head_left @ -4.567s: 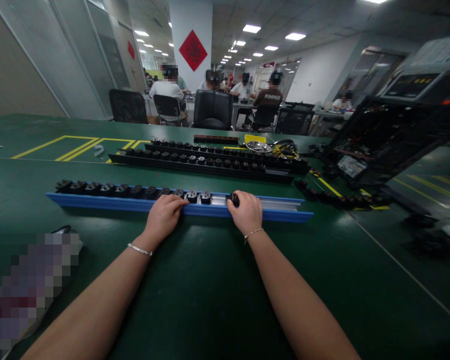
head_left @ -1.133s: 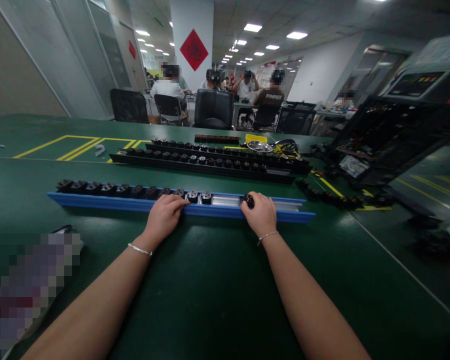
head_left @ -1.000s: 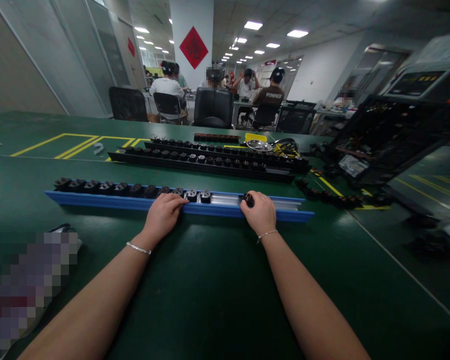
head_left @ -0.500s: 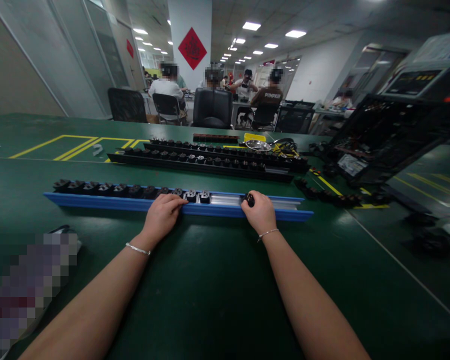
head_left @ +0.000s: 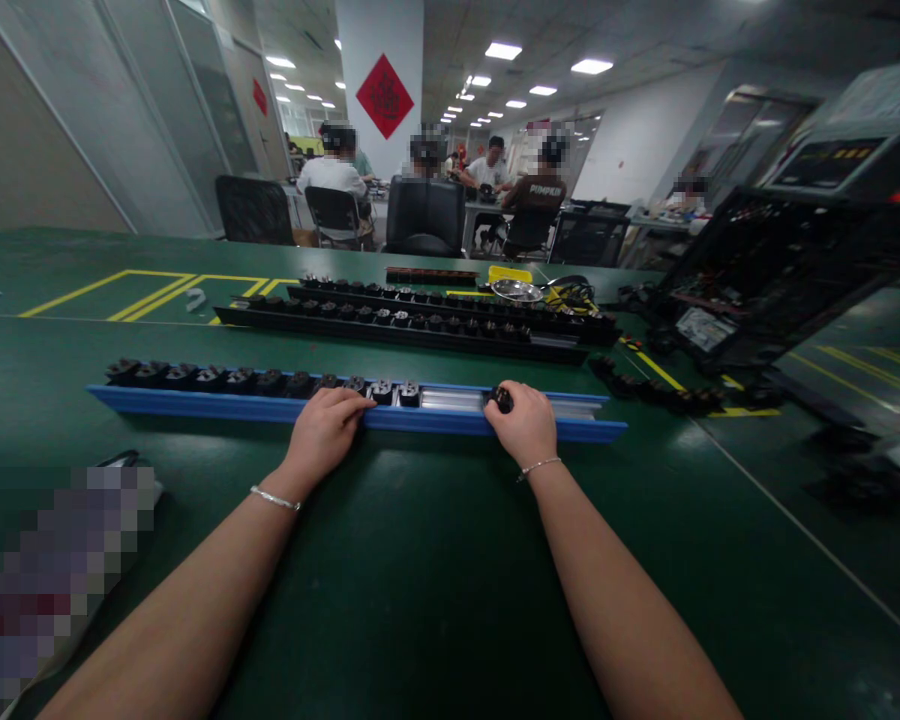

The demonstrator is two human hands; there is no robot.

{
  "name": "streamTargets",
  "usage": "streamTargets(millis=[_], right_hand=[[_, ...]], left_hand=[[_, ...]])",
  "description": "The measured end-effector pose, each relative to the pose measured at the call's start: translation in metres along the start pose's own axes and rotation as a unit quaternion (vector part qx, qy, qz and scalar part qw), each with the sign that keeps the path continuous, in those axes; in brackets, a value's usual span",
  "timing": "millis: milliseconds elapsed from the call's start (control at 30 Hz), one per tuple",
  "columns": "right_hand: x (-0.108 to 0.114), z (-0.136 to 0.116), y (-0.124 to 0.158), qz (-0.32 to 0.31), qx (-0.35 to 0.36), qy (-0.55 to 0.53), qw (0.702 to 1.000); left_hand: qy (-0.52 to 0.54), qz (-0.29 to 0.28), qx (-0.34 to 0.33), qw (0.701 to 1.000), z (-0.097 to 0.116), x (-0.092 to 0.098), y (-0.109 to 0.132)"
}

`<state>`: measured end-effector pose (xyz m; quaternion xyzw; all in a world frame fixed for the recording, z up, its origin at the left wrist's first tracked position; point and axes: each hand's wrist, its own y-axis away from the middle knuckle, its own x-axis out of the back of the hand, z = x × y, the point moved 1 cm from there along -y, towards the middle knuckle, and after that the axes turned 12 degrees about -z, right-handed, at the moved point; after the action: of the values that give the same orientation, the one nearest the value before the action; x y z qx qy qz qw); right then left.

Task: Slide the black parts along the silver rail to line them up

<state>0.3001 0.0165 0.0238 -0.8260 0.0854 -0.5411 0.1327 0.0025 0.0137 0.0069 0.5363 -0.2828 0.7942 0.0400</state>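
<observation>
A long blue rail (head_left: 217, 398) with a silver channel lies crosswise on the green table. Several black socket modules (head_left: 241, 381) sit in a row along its left and middle part. My left hand (head_left: 328, 430) is closed on the rail's near edge, its fingertips beside a socket module near the middle. Farther right, a single black socket module (head_left: 501, 399) is pinched in my right hand (head_left: 526, 424) over the channel, apart from the row. My fingers cover part of it, and whether it is seated in the rail I cannot tell.
Behind the blue rail lie black rails (head_left: 405, 335) filled with similar modules. To their right are a metal dish (head_left: 517, 291), a yellow tray (head_left: 510, 273), cables and loose black parts (head_left: 667, 398). A large open machine (head_left: 780, 240) stands at right. People sit at desks beyond.
My right hand has shifted very slightly right along the rail with the socket module. My left hand stays put. In the background, a person has lowered their hands.
</observation>
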Motion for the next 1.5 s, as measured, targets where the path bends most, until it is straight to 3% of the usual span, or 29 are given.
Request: streamTargets(millis=[833, 1133, 1500], right_hand=[[0.006, 0.012, 0.001, -0.004, -0.046, -0.024, 0.999], [0.009, 0.014, 0.002, 0.009, -0.029, 0.003, 1.000], [0.012, 0.017, 0.005, 0.012, -0.055, 0.017, 0.998]], left_hand=[[-0.008, 0.005, -0.011, 1.000, -0.001, -0.001, 0.001], [-0.004, 0.016, -0.018, 1.000, -0.001, -0.001, 0.001], [-0.013, 0.015, -0.020, 1.000, -0.002, -0.002, 0.000]])
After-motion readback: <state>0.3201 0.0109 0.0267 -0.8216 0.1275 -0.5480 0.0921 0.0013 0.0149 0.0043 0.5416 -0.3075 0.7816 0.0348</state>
